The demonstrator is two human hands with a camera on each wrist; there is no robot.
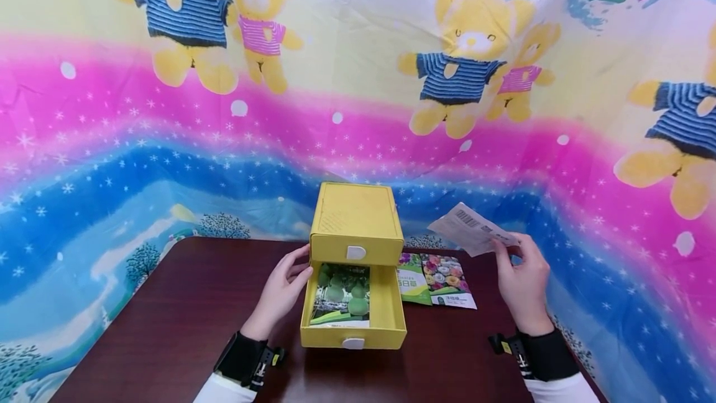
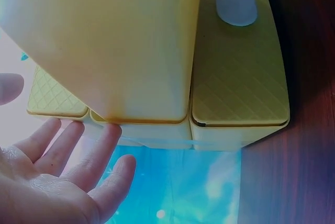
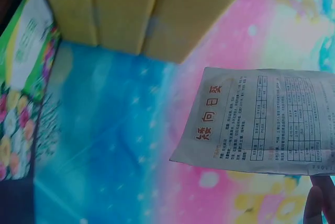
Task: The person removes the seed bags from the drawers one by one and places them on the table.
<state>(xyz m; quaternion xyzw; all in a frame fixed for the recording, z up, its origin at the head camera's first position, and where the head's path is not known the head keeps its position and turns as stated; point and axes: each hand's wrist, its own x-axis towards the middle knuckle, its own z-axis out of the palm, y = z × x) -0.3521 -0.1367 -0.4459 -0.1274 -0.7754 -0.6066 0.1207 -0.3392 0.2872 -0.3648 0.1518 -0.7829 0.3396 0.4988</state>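
Note:
A small yellow drawer box (image 1: 358,210) stands with one drawer (image 1: 386,303) pulled out, and a seed packet (image 1: 341,297) with green round fruit pictured lies in it. My left hand (image 1: 283,291) is at the box's left side; in the left wrist view its extended fingers (image 2: 107,148) come right up to the edge of the open drawer. In my right hand (image 1: 523,278), a pale seed packet (image 1: 470,229) is pinched between thumb and fingers, raised right of the box. The right wrist view shows the packet's printed back (image 3: 256,122), with red characters and tables.
Right of the box, a green-and-white seed packet (image 1: 413,278) and one with rose-like flowers (image 1: 447,282) lie on the dark wood table (image 1: 184,316). A bright cloth backdrop (image 1: 347,67) printed with teddy bears hangs behind the table and along its right side.

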